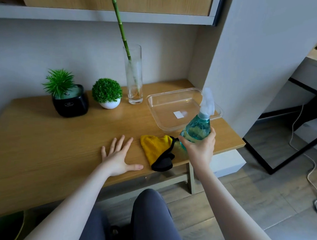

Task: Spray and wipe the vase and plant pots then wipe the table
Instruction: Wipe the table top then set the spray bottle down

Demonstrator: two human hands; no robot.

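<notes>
Nearest me, my knees in grey trousers sit below the front edge of the wooden table, and the bottom left corner of the view is too dark to make out. My left hand lies flat on the tabletop near that front edge, fingers straight and spread, thumb pointing toward the cloth. The yellow cloth with black trim lies crumpled just right of my thumb, not touching it, with its black end hanging at the table's front edge.

My right hand grips the lower body of the spray bottle, fingers curled round it; the hand covers the bottle's base, so I cannot tell whether it stands on the table or is lifted. Its white nozzle is blurred. Behind the bottle a clear plastic tray sits near the table's right end, partly hidden by the bottle, with a small white label showing through it.

A wide stretch of bare wood lies ahead of my left hand. Toward the wall stand the black plant pot, the white plant pot just beside it, and the glass vase, whose bamboo stem leans left and is cut off by the top of the view. A shelf overhangs them.
</notes>
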